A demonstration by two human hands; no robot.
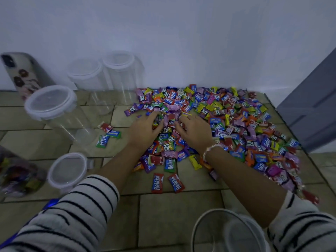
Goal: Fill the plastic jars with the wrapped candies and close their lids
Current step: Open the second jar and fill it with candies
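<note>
A wide heap of wrapped candies (236, 124) covers the tiled surface at centre and right. My left hand (145, 128) and my right hand (194, 130) lie on the heap's near left part, fingers curled around a cluster of candies between them. An open empty jar (214, 231) stands at the bottom right, partly behind my right sleeve. A loose lid (68, 171) lies at the left. A jar filled with candies (18, 175) sits at the far left edge, blurred. One lidded empty jar (54, 108) stands at the left, two more (101, 79) by the wall.
A phone (21, 75) in a patterned case leans on the white wall at the far left. A grey door (312, 110) stands at the right. A few stray candies (107, 133) lie left of the heap, two red ones (167, 182) near my arms.
</note>
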